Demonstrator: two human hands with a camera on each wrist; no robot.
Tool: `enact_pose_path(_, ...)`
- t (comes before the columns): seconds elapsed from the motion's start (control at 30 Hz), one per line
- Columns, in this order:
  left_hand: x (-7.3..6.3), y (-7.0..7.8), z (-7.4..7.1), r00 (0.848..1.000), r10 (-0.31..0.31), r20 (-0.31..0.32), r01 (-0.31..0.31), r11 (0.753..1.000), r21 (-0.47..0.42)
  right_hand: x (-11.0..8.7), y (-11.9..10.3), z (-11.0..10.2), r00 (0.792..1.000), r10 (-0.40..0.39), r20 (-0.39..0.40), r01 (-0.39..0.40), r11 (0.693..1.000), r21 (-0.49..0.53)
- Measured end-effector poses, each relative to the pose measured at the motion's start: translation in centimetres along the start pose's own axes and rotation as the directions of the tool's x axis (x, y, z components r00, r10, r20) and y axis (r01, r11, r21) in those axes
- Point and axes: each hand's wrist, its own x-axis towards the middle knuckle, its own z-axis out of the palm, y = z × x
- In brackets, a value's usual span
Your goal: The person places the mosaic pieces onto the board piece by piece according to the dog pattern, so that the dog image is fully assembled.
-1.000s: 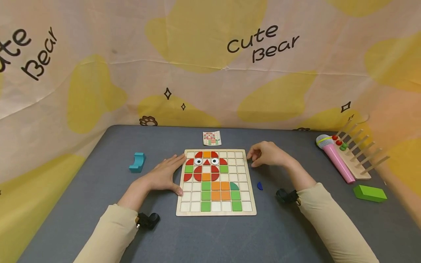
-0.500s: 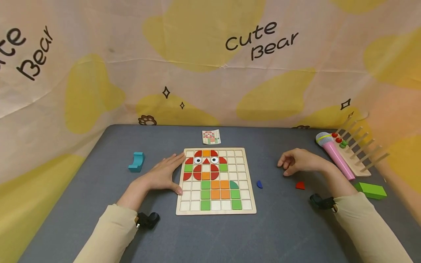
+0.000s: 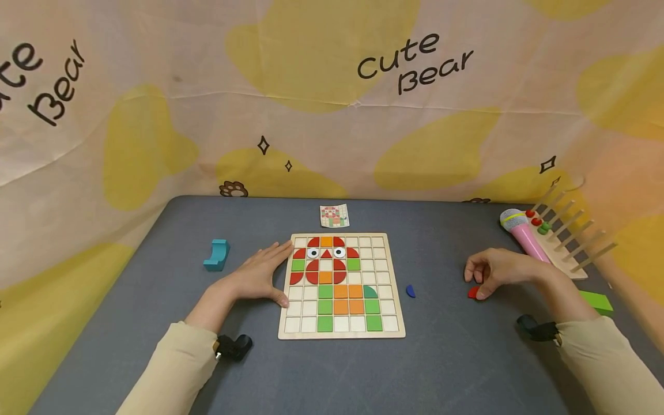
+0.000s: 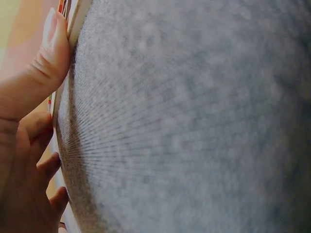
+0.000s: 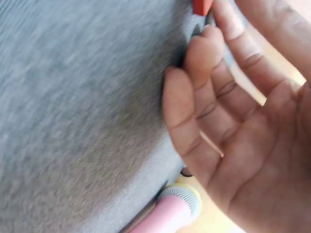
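Note:
A wooden mosaic board (image 3: 394,327) lies mid-table, its grid partly filled with red, orange, green and white tiles and two eye tiles. My left hand (image 3: 257,276) rests along its left edge, thumb and fingers spread. In the left wrist view, the thumb (image 4: 53,53) lies against the board's rim. To the right of the board, my right hand (image 3: 500,271) is down at the table, thumb and index finger at a red quarter-circle tile (image 3: 472,292), partly covered by the thumb. The right wrist view shows this red tile (image 5: 201,6) at the index fingertip, other fingers curled.
A blue curved tile (image 3: 410,291) lies just right of the board. A small picture card (image 3: 334,216) sits behind it, a teal block (image 3: 217,255) to the left. At far right are a pink microphone (image 3: 529,239), a pegged wooden stand (image 3: 565,262) and a green block (image 3: 598,302).
My right hand has moved from the board's right edge rightward and down to the red tile, which it now partly covers. The left hand has stayed on the board's edge.

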Motion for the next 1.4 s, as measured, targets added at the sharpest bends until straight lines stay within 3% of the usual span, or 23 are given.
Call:
enact_pose_path(0.17,0.0,0.0,0.0,1.000,-0.003,0.001,0.003,1.000,-0.002,-0.2,0.4,0.2,0.998,-0.055,0.015,0.055,0.998,0.006)
enact_pose_path(0.6,-0.1,0.3,-0.2,1.000,-0.011,0.004,0.011,1.000,-0.008,-0.4,0.7,0.8,0.991,-0.130,-0.043,0.125,0.986,-0.109)
enact_pose_path(0.9,-0.2,0.4,-0.2,1.000,-0.014,0.005,0.014,1.000,-0.003,-0.1,0.6,0.7,0.992,-0.100,-0.078,0.091,0.990,-0.111)
enact_pose_path(1.17,-0.1,0.0,0.1,1.000,-0.014,0.000,0.014,1.000,0.004,1.6,-0.6,1.1,0.985,-0.087,-0.152,0.078,0.995,-0.069)
enact_pose_path(1.4,-0.1,-0.1,0.1,1.000,-0.014,-0.002,0.014,1.000,0.003,4.3,-3.3,2.1,0.978,-0.099,-0.182,0.095,0.995,-0.028)
